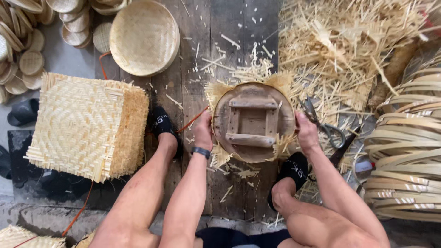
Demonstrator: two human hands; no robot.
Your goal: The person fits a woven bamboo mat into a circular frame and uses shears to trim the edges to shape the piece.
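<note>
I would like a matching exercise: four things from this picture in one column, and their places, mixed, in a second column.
Things:
1. round wooden mould
2. scissors
3. stack of square woven mats
4. finished round basket

Places:
A. on the planks at the top, left of centre
B. between the left hand and the right hand
C. on the floor to the person's left
D. just right of the right hand, among the bamboo scraps

Pairs: 1-B, 2-D, 3-C, 4-A
</note>
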